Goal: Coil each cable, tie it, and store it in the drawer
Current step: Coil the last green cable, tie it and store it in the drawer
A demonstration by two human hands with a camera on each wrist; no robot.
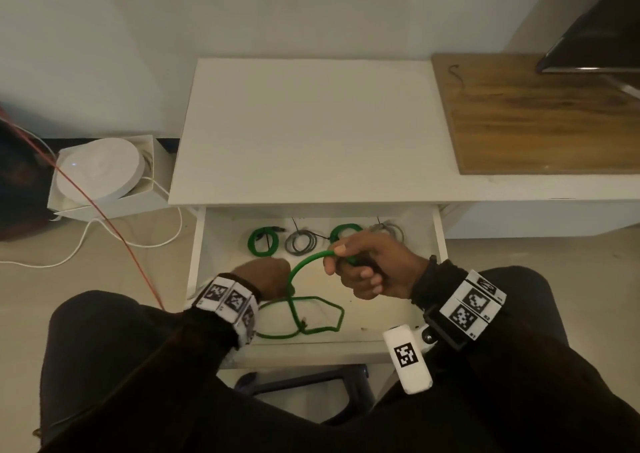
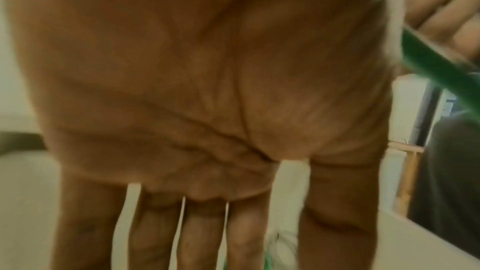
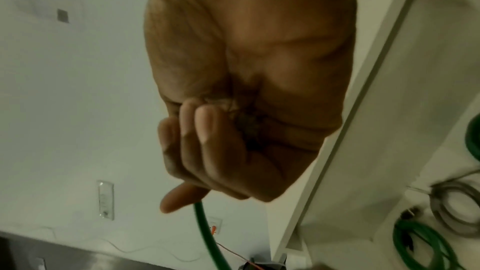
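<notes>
Head view: a loose green cable [image 1: 304,314] was seen sprawled at the front edge of the open drawer [image 1: 437,241], one end gripped in the closed right hand [image 1: 367,269]; the left hand [image 1: 265,278] was held flat with fingers straight. Even loops should be gathered before tying. Tied coils [image 1: 263,241] lay at the drawer's back edge, under a white tabletop [image 1: 311,130].

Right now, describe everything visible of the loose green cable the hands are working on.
The loose green cable is thin, round and rubbery-looking. One end arcs up into the right hand, whose fingers curl round it. The rest sprawls in uneven, kinked loops on the open drawer floor near its front, crossing itself once. It is uncoiled and untied. The left hand is beside the arc with straight fingers; contact is unclear.
</notes>
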